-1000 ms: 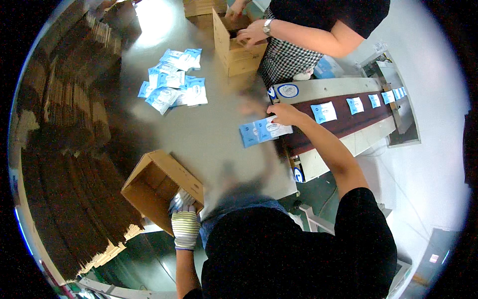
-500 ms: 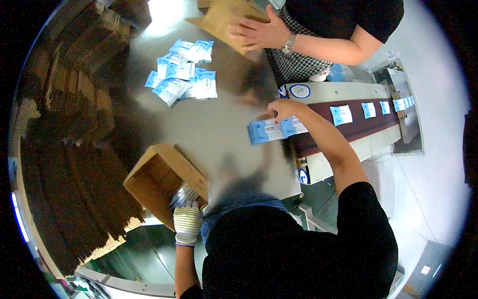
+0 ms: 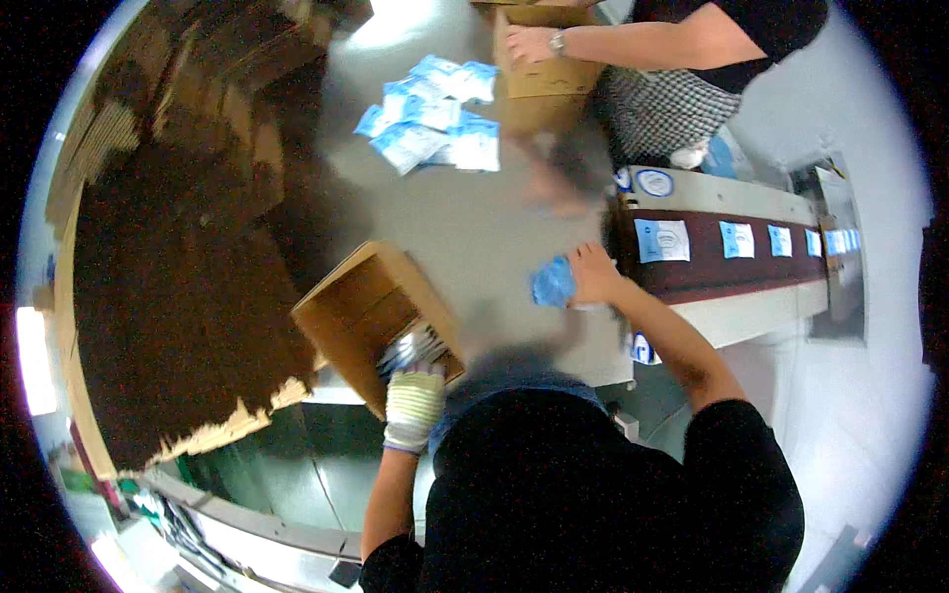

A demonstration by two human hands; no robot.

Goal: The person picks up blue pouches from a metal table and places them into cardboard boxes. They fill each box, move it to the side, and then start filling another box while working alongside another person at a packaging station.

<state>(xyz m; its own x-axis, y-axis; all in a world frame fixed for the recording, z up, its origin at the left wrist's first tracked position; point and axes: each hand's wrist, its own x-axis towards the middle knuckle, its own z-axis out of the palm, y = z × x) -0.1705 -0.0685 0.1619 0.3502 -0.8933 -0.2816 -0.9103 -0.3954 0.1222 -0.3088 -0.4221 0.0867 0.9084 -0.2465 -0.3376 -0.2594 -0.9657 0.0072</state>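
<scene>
My left hand (image 3: 413, 403), in a striped knit glove, reaches into an open cardboard box (image 3: 420, 287) on the near left of the table. Its fingers rest on a stack of packs (image 3: 413, 348) inside the box, fingertips partly hidden. My bare right hand (image 3: 594, 276) is closed on a small stack of blue-and-white soft packs (image 3: 554, 283), held over the table near the conveyor's end. Single packs lie spaced out on the dark conveyor belt (image 3: 705, 269), the closest one (image 3: 661, 241) near the belt's table end.
A loose pile of similar packs (image 3: 435, 114) lies on the metal table (image 3: 474, 212). Across it, a person's hand (image 3: 532, 45) rests on another cardboard box (image 3: 549, 81). Stacked flat cardboard (image 3: 188, 306) fills the left side.
My right hand has drawn the packs off the belt's end, toward me, turning them. The left hand stays in the box. The other person's box now stands upright. The view has shifted.
</scene>
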